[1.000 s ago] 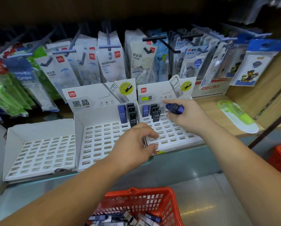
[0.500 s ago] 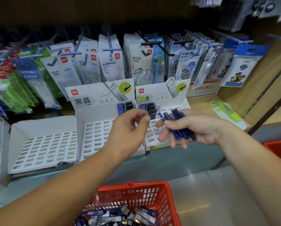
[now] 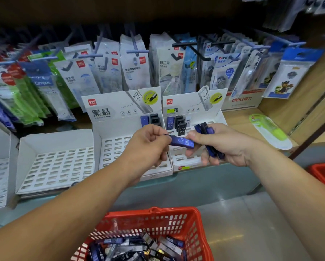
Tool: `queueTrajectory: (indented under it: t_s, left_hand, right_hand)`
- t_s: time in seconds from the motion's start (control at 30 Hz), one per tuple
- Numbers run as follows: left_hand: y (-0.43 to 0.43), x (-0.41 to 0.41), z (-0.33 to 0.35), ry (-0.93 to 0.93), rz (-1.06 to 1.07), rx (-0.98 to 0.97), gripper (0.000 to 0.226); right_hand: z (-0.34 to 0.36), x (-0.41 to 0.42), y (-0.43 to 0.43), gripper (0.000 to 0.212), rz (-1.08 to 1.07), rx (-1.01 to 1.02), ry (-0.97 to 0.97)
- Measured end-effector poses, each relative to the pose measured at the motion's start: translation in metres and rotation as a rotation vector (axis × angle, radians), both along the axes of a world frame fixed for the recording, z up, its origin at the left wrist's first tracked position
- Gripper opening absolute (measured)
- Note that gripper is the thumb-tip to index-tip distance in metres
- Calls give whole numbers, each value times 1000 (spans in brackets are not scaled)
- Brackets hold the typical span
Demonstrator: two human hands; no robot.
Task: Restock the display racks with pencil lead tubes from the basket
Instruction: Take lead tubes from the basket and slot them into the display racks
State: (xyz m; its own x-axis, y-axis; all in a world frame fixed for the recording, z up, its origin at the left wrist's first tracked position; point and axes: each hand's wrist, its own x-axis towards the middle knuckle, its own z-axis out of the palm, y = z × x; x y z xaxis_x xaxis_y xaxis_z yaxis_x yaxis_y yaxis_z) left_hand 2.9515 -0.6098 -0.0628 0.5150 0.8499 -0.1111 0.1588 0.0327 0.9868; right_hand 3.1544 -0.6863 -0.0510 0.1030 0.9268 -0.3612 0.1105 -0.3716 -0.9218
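Just in front of the right-hand display rack (image 3: 186, 108), left hand (image 3: 150, 146) pinches one blue lead tube (image 3: 182, 142) off the bunch (image 3: 205, 129) that right hand (image 3: 229, 146) clutches; next it needs slotting upright, I reckon.

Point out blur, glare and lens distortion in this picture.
Head view: hanging packets at the left edge are smeared; the floor shows a pale glare streak; the shelf front bows from the wide lens; the blue tube at centre is sharp.

A wooden shelf (image 3: 238, 118) is bounded on the right by a wooden side panel (image 3: 312, 102). Packaged stationery (image 3: 135, 68) is hung from peg hooks (image 3: 203, 43) at the rear. Light is reflected by the glossy grey floor (image 3: 252, 223).
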Motion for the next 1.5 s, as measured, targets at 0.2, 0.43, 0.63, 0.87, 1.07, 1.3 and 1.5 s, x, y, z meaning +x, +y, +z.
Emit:
queueTrajectory:
  t_s: [0.2,0.43,0.63,0.87,1.07,1.3,1.5]
  left_hand:
    - [5,2,-2,-30,122,0,12]
    - [2,3,-5,-27,24,22,15]
    - [3,0,-6,-29,-53,41,16]
    - [-1,2,-10,17,-52,72,6]
    - [2,7,-11,7,46,105,5]
    - [2,5,-17,32,66,88,4]
    - [2,1,-19,65,51,78,3]
  right_hand:
    - [-3,7,3,62,-102,-14,180]
    - [0,0,1,42,-41,31,141]
    - [-8,-3,1,21,-16,41,7]
    - [-13,2,12,9,-332,275,70]
    - [-27,-22,20,11,-304,183,-127]
    - [-25,-17,22,14,-212,127,-205]
    - [-25,-7,21,13,-66,104,-603]
